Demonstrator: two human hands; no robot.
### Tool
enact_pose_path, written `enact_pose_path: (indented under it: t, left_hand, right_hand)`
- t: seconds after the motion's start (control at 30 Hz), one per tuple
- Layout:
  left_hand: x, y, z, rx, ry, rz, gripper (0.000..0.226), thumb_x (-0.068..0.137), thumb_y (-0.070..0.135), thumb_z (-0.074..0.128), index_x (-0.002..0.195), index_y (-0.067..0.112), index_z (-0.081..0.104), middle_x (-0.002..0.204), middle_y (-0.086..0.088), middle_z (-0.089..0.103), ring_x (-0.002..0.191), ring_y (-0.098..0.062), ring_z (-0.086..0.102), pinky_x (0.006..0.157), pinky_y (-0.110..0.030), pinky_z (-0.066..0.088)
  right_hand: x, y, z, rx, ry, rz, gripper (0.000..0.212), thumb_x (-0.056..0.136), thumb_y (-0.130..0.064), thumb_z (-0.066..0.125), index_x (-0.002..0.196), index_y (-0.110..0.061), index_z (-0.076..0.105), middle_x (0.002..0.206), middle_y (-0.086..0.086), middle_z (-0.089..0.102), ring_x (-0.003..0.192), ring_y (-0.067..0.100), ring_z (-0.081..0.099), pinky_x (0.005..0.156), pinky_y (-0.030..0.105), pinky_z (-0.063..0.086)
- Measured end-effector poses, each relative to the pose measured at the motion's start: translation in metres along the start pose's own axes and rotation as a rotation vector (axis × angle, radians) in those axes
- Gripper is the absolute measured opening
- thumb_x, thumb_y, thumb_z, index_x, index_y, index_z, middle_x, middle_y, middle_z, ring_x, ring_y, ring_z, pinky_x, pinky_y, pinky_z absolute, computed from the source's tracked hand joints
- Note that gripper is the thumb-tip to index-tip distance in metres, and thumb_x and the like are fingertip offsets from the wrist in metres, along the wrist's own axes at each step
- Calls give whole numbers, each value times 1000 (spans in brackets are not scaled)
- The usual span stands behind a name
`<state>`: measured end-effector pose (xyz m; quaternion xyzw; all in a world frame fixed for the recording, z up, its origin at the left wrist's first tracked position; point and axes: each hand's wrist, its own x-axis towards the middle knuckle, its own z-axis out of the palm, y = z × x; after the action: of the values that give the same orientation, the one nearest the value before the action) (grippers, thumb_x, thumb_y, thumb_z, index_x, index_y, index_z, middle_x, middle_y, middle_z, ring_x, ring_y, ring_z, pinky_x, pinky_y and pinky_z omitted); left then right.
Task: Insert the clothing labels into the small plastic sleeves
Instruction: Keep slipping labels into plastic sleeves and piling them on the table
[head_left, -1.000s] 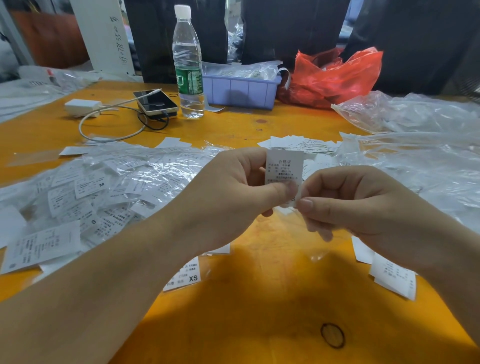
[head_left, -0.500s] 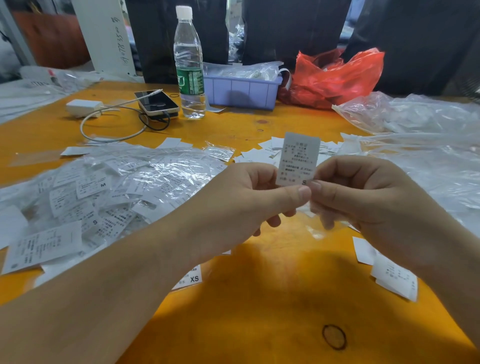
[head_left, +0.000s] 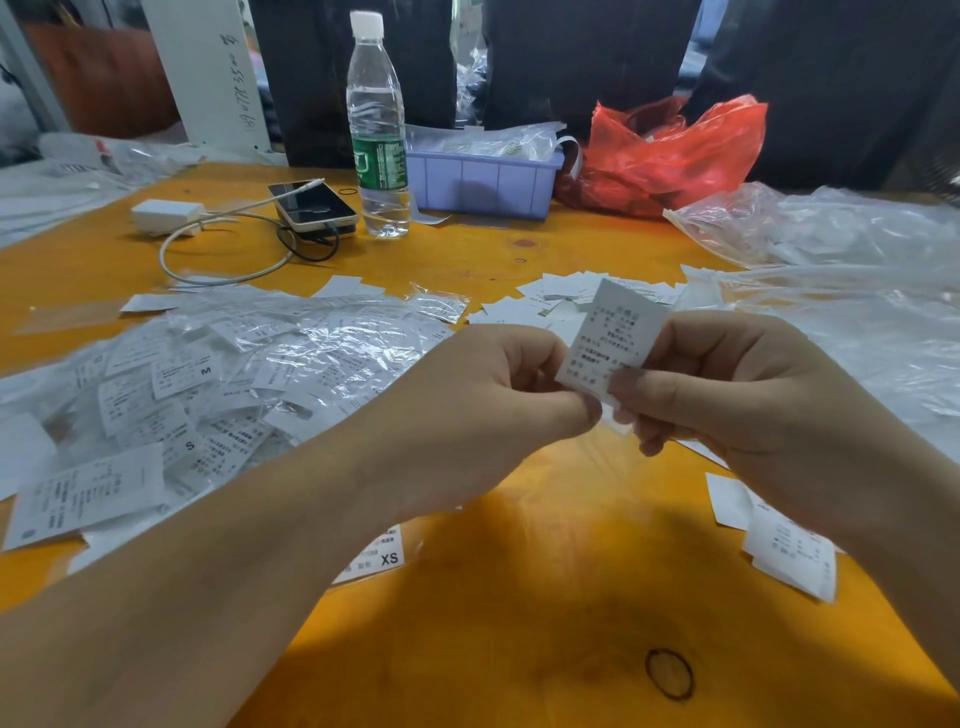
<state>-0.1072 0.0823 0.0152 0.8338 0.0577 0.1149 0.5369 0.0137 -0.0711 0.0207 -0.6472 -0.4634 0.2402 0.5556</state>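
Note:
A white printed clothing label (head_left: 615, 338) stands tilted between my two hands above the orange table (head_left: 519, 597). My right hand (head_left: 727, 395) pinches its lower right part between thumb and fingers. My left hand (head_left: 488, 410) pinches at the label's lower edge, where a thin clear plastic sleeve (head_left: 615, 421) shows faintly; how far the label sits in it I cannot tell. A heap of sleeved labels (head_left: 208, 374) lies to the left. Loose bare labels (head_left: 561, 299) lie behind my hands.
Behind stand a water bottle (head_left: 376, 130), a phone (head_left: 314, 205) with charger and cable, a lilac bin (head_left: 483, 179) and a red bag (head_left: 670, 150). Clear plastic bags (head_left: 841, 270) cover the right side. More labels (head_left: 779, 540) lie under my right wrist.
The label has risen from between my fingers and tilted to the right. Both hands have drifted slightly right and stayed pinched at its lower edge.

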Motion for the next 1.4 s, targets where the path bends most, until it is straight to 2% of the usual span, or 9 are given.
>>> enact_pose_path:
  t: [0.1, 0.23, 0.43, 0.53, 0.67, 0.83, 0.97, 1.1, 1.4]
  left_hand:
    - [2, -2, -1, -46, 73, -67, 13, 77, 29, 71, 80, 17, 70, 69, -1, 62, 61, -12, 52, 59, -31, 43]
    - [4, -3, 1, -145, 106, -118, 13, 85, 10, 68, 75, 18, 67, 84, -8, 73, 65, -7, 62, 63, -27, 50]
    - [3, 0, -2, -135, 167, -67, 15, 78, 5, 72, 81, 17, 64, 79, -11, 72, 60, -7, 61, 55, -20, 49]
    - [2, 1, -3, -96, 183, -44, 17, 79, 9, 74, 84, 21, 64, 80, -8, 73, 62, -12, 61, 59, -30, 49]
    - [-1, 4, -2, -32, 162, -39, 19, 80, 13, 75, 89, 25, 64, 80, 1, 74, 79, -32, 67, 75, -48, 55]
    - [-3, 4, 0, 87, 157, 23, 18, 81, 15, 73, 89, 27, 62, 76, 7, 72, 68, -18, 64, 63, -31, 51]
    - [-5, 4, 2, 172, 160, 61, 18, 81, 17, 73, 89, 28, 62, 74, 12, 70, 57, 0, 55, 55, -16, 47]
    - [-5, 4, 2, 177, 161, 66, 17, 81, 19, 73, 90, 29, 62, 76, 12, 70, 62, -5, 59, 60, -21, 50]
    - [-5, 4, 0, 114, 109, 30, 20, 81, 16, 74, 92, 29, 63, 77, 11, 71, 68, -11, 64, 59, -24, 51]
  right_hand:
    - [0, 0, 0, 33, 55, 3, 22, 68, -19, 73, 90, -15, 76, 74, 10, 71, 58, 14, 60, 56, 25, 55]
    - [1, 1, 1, 31, 75, 11, 20, 72, -15, 78, 91, -17, 77, 74, 10, 71, 59, 15, 61, 56, 26, 56]
    - [2, 1, -7, 45, 123, -10, 19, 73, -22, 69, 89, -14, 77, 75, 11, 70, 59, 18, 60, 55, 26, 54]
    - [3, 0, -12, 45, 116, -25, 14, 73, -22, 72, 85, -17, 78, 77, 13, 68, 58, 18, 57, 54, 25, 51]
    - [3, -3, -15, 58, 65, -19, 26, 65, -32, 73, 84, -15, 78, 84, 16, 70, 56, 15, 53, 52, 23, 48]
    - [2, -3, -13, -46, 96, 18, 19, 71, -23, 69, 87, -17, 78, 90, 28, 67, 54, 16, 51, 52, 24, 46]
    - [-1, -6, -9, -210, 120, -8, 22, 72, -24, 63, 86, -15, 77, 72, 8, 70, 50, 11, 49, 49, 22, 43]
    - [-3, -6, -5, -341, 156, -68, 30, 73, -22, 60, 80, 6, 68, 62, -8, 69, 46, 5, 45, 46, 17, 40]
    - [-3, -8, -3, -369, 184, -114, 31, 74, -23, 59, 80, 7, 67, 64, -13, 69, 46, 4, 49, 46, 11, 41]
